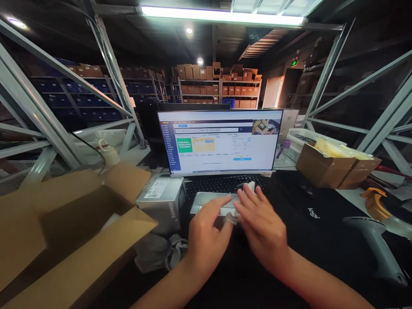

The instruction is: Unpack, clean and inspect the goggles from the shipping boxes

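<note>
Both my hands meet over the black desk mat (309, 223) in front of a keyboard (222, 184). My left hand (206, 231) and my right hand (260, 223) pinch a small clear plastic packet (230, 212) between their fingertips. The packet's contents are too small to make out. Behind the keyboard a monitor (220, 141) shows a software window with a green panel.
An open cardboard box (64, 231) fills the left foreground, with a grey boxed product (162, 199) beside it. Crumpled grey wrapping (161, 253) lies near my left wrist. At right sit a brown carton (328, 167), a grey barcode scanner (373, 240) and an orange tape dispenser (375, 201). Shelving stands behind.
</note>
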`<state>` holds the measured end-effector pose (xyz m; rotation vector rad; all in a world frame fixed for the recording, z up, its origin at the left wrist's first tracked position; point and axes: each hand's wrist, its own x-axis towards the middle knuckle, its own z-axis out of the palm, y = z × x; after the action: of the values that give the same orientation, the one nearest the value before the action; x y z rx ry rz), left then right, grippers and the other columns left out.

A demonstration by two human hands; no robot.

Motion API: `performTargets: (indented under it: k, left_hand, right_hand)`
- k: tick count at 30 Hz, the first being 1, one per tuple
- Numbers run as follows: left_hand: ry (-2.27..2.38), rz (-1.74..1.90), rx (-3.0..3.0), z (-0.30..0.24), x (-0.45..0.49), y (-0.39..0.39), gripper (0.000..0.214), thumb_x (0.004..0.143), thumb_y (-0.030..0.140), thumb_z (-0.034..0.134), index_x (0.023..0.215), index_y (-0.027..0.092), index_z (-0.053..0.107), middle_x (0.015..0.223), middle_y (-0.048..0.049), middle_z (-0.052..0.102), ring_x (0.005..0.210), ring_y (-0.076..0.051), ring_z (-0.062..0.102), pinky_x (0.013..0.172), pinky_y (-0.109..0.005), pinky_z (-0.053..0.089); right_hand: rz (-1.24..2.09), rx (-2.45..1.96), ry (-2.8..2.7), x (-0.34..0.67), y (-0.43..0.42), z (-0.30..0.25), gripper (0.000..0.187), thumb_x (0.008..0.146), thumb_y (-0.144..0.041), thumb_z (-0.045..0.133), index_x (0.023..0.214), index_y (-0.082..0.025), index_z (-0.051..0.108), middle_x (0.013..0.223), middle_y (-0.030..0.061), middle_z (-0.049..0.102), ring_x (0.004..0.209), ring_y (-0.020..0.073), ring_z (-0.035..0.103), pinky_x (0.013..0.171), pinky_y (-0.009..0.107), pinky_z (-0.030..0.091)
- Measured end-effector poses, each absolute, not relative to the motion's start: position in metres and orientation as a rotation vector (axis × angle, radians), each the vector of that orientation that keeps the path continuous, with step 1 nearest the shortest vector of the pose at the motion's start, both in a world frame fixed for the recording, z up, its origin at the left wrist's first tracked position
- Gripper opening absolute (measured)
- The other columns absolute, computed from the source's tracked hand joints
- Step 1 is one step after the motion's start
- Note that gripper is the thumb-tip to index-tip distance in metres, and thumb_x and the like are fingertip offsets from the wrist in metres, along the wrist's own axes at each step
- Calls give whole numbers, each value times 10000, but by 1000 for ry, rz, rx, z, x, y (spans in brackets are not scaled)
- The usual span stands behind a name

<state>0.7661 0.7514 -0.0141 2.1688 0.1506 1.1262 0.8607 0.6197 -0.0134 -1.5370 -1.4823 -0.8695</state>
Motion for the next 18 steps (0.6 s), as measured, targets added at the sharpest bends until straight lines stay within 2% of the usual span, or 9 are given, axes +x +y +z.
performTargets:
  k: [2,5,7,11,13,16,18]
  left_hand:
    - [135,1146,2161,-15,767,755,369,840,90,556,1168,218,665,1161,-30,730,1075,-193,678,968,-324,532]
    - [70,1176,2149,-15,770,759,315,879,115,541,1146,215,675,1120,-23,742,1027,-175,692,921,-297,545]
    - [38,1182,2166,-16,773,759,317,872,107,552,1143,215,676,1114,-18,743,1025,-168,691,917,-284,542]
    - [30,1163,2199,-20,776,757,410,814,51,588,1179,222,665,1160,-12,730,1080,-167,674,971,-271,514]
    - [1,1125,2168,-23,776,754,389,852,73,579,1191,244,660,1163,-2,727,1069,-157,674,966,-264,514]
    - [-23,1057,2072,-24,775,752,321,927,135,539,1193,271,659,1154,7,724,1051,-150,675,953,-268,522]
    - [36,1031,2017,-24,776,751,312,913,143,560,1180,264,665,1146,3,723,1058,-159,673,959,-277,522]
  right_hand:
    - [-978,-1543,-1555,856,625,-26,568,938,-33,475,1487,-174,453,1407,125,590,1403,306,446,1173,592,358]
    - [-1024,-1487,-1744,861,626,-29,545,955,-36,379,1497,-69,418,1405,141,584,1426,291,403,1196,528,346]
    - [-957,-1459,-1763,873,625,-22,522,965,-32,392,1481,-87,451,1387,135,604,1405,266,439,1191,490,371]
    - [-829,-1490,-1454,885,626,-15,548,954,11,444,1450,-213,515,1367,103,624,1327,231,538,1147,456,448]
    - [-906,-1458,-1484,878,627,-18,553,950,17,418,1460,-178,501,1346,112,637,1336,236,528,1156,458,437]
    - [-980,-1396,-1741,866,626,-20,490,943,-6,412,1417,-52,528,1310,153,654,1363,253,498,1165,438,428]
    - [-928,-1415,-1759,870,622,-14,453,943,-16,429,1367,-63,582,1317,143,653,1353,246,513,1167,427,427]
